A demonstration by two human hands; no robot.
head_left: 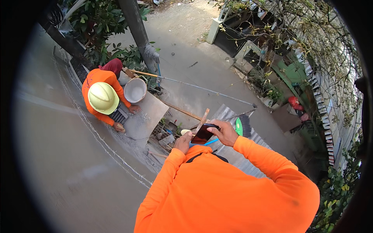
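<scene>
Both my hands are closed on a dark smartphone (pixel 203 134), held tilted in front of my chest. My left hand (pixel 182 143) grips its left end, while my right hand (pixel 226 133) holds its upper right side. Long orange sleeves cover my arms. Just behind the phone stands a wooden stick (pixel 203 119), and a pale rounded thing (pixel 186 132) that I cannot make out shows beside my left fingers. A broom with a green-edged head (pixel 240 126) and dark bristles is close to my right hand.
A co-worker in an orange shirt and pale yellow hard hat (pixel 103 98) crouches at the left, hands on a cement-covered board (pixel 145 116). Near them are a bucket (pixel 135 90), a long pole (pixel 210 91) and barbed wire (pixel 105 146). Corrugated metal sheeting (pixel 254 139) lies below my right arm.
</scene>
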